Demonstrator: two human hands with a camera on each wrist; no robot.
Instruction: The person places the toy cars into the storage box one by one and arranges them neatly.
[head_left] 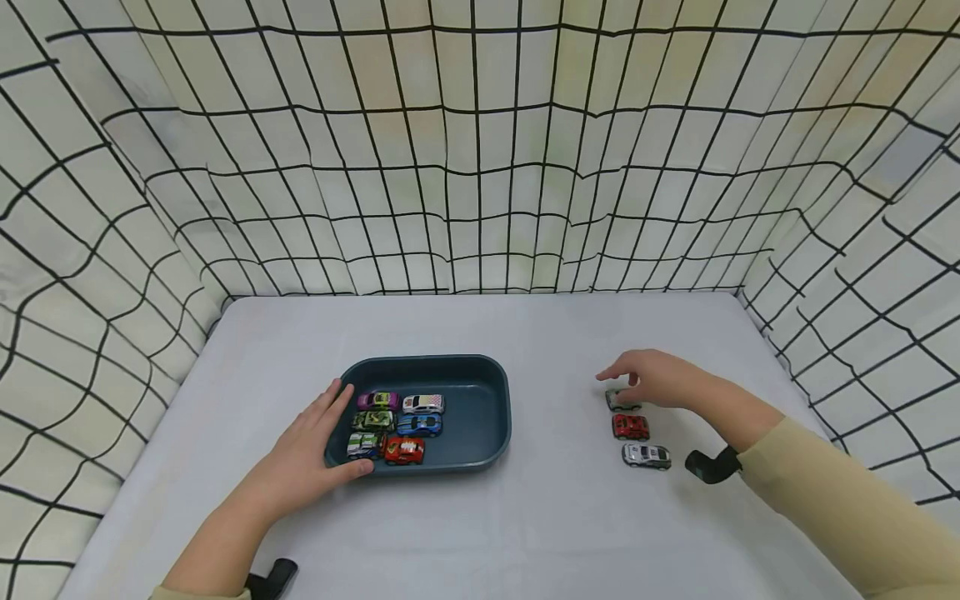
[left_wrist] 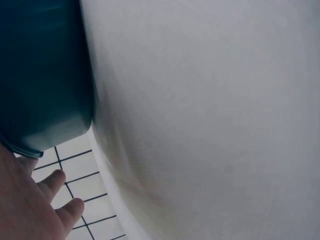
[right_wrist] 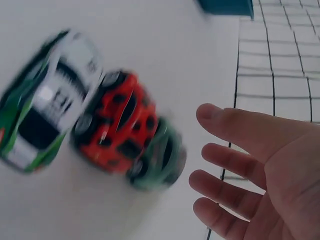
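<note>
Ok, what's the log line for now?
left hand: touching teal tray | right hand: empty, near green toy car | inside tray: six toy cars

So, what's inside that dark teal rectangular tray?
Six small multicoloured toy cars, towards the left of the tray. Whatever is beneath them is covered; the right side is bare.

The counter (head_left: 555,521) has a white, faintly creased surface. Directly on it, left of centre in the head view, rests a dark blue-green tray (head_left: 472,417) with rounded corners and raised walls. To the right, well apart from it, stand in a short row a green toy car (right_wrist: 159,157), farthest; a black-spotted red toy car (right_wrist: 117,122); and a white-and-green toy car (right_wrist: 52,105), nearest.
</note>
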